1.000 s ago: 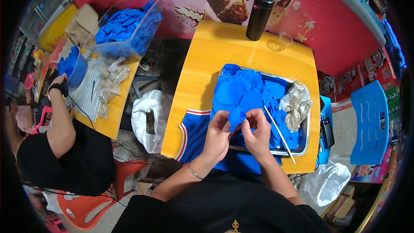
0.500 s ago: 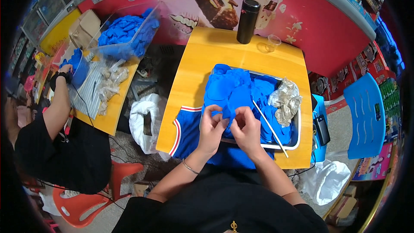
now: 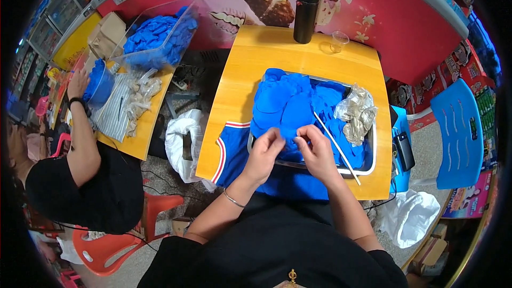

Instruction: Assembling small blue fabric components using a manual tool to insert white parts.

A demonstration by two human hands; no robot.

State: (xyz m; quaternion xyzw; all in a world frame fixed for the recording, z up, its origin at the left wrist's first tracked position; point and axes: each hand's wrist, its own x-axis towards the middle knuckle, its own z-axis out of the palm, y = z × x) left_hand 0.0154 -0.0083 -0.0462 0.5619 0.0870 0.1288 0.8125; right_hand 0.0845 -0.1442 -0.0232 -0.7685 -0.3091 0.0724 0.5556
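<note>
Between my left hand (image 3: 265,152) and my right hand (image 3: 317,152), a thin, limp blue piece (image 3: 289,137) is pinched and held by its edges. Both hands have thumb and fingers pressed together, over the near side of a metal-rimmed tray (image 3: 368,166). A heap of similar flat, rounded blue pieces (image 3: 277,96) fills the tray; their exact kind is unclear. A white stick (image 3: 336,146) slants across the tray's right part, its near end past the rim. Beyond it, a crumpled clear bag of beige pieces (image 3: 358,114) rests on the heap.
A black bottle (image 3: 306,16) and a clear cup (image 3: 338,41) stand at the far table edge. Blue cloth with striped trim (image 3: 229,149) hangs over the near edge. At left, a co-worker's hand (image 3: 79,84) is beside a blue-filled tub (image 3: 100,82). A blue chair (image 3: 458,133) stands right.
My hands have moved slightly apart, with the blue piece still between them. The co-worker's hand has shifted out to the tub's left side. The whole view has tilted slightly.
</note>
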